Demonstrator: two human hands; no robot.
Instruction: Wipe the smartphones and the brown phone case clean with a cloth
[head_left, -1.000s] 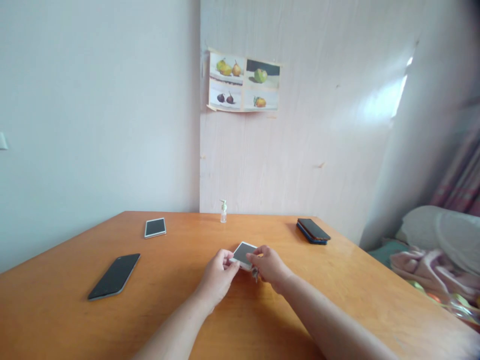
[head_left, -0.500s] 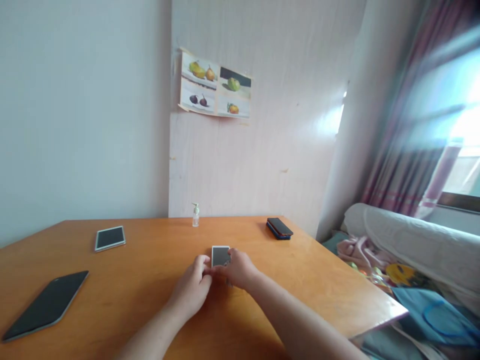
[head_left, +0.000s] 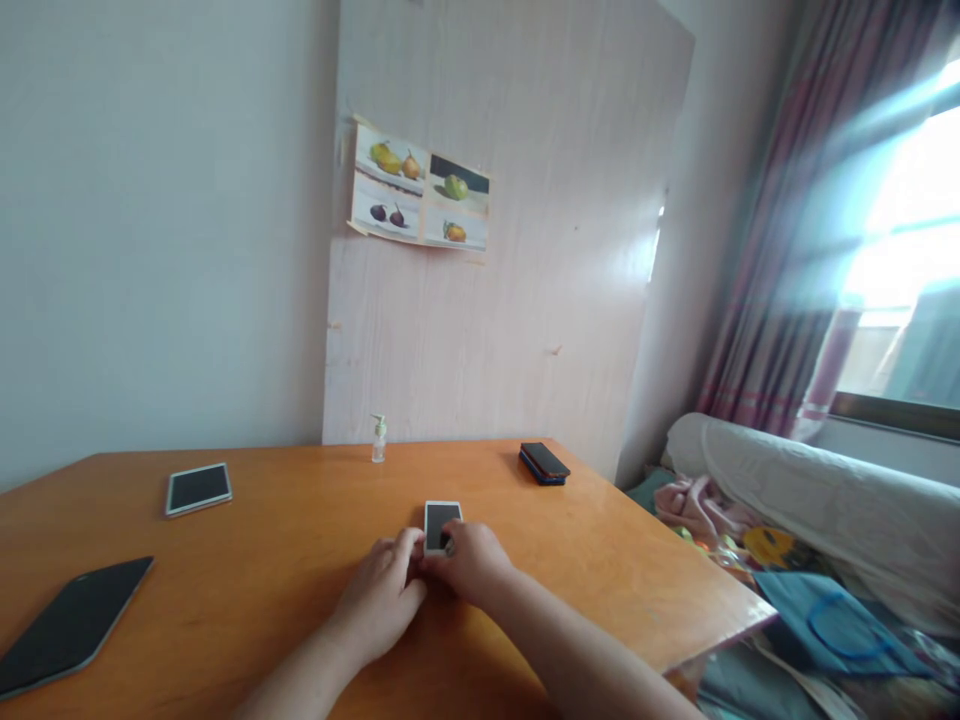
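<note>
A white-framed smartphone [head_left: 442,520] with a dark screen lies in front of me, its lower part partly covered by my hands. My left hand [head_left: 384,592] is curled at the phone's lower left edge, fingertips against it. Over the lower right of the screen, my right hand [head_left: 474,562] has its fingers drawn together in a pinch. Something small and pale shows at its fingertips; I cannot make out what it is.
On the wooden table [head_left: 300,560] lie a white-framed tablet [head_left: 199,489], a large dark flat slab [head_left: 75,622] and stacked dark phones or cases [head_left: 544,463]. A pump bottle [head_left: 379,441] stands at the back. Right of the table are clothes and bags [head_left: 832,620].
The view has turned slightly right. My right hand has slid toward the phone's lower end, and more of the screen's right side shows. My left hand stays at the left edge.
</note>
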